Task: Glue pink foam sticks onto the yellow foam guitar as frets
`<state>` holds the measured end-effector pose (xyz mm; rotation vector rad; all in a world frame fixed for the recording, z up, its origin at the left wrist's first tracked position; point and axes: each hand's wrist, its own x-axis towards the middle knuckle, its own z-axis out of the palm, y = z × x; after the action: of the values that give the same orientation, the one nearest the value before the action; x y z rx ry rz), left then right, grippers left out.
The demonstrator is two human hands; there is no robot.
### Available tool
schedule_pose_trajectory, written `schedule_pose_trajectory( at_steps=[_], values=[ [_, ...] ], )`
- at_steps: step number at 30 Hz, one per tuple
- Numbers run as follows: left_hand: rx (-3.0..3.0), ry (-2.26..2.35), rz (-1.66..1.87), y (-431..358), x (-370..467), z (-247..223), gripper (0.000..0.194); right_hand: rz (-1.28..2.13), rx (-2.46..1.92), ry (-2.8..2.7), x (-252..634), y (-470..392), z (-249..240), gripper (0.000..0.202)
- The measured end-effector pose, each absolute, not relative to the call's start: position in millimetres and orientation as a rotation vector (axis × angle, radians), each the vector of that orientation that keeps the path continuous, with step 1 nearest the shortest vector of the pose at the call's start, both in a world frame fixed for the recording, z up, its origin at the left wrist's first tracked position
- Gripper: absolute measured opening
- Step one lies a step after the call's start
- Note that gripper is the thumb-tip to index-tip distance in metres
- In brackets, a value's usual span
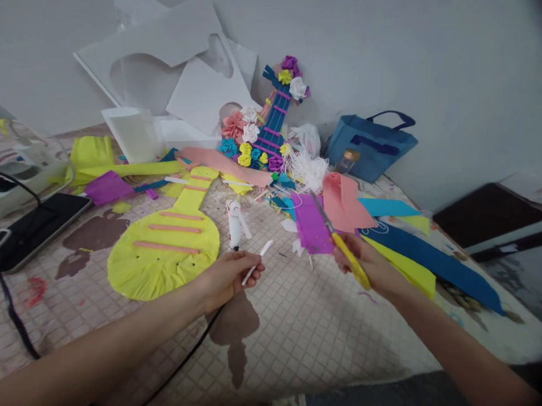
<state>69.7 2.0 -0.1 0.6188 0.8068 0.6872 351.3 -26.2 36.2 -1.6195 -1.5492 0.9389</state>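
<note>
Between the thumb and fingers of my left hand (241,274) is a narrow white strip (266,248), perhaps paper, its tip pointing up and right. My right hand (364,260) grips scissors with yellow handles (351,259); the blades point away over a purple paper sheet (311,222). Left of my left hand lies a yellow guitar-shaped piece (167,263) with pink strips across its body and neck. A white hot glue gun (234,225) rests just beyond my left hand, beside the guitar shape.
A blue guitar neck with paper flowers (274,119) leans at the back near white cut-out boards (156,44). A blue bag (369,142) stands right of it. Coloured paper, white string (309,168) and scraps cover the middle. A black cord (194,350) crosses the front; a phone (39,225) lies left.
</note>
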Motion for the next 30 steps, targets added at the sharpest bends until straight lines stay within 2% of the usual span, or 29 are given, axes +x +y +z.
schedule_pose_trajectory(
  at_steps=[2,9,16,30],
  values=[
    [0.585,0.828,0.712,3,74,4,0.009,1.205,-1.540,-1.696,337,-45,40,0.029],
    [0.554,0.844,0.835,4,86,17,0.017,1.583,-1.606,-1.819,315,-61,46,0.039],
    [0.532,0.790,0.876,6,86,11,0.014,1.462,-1.678,-1.902,315,-59,47,0.032],
    [0.592,0.772,0.711,14,95,14,0.017,1.411,-1.687,-1.978,312,-61,42,0.026]
  ],
)
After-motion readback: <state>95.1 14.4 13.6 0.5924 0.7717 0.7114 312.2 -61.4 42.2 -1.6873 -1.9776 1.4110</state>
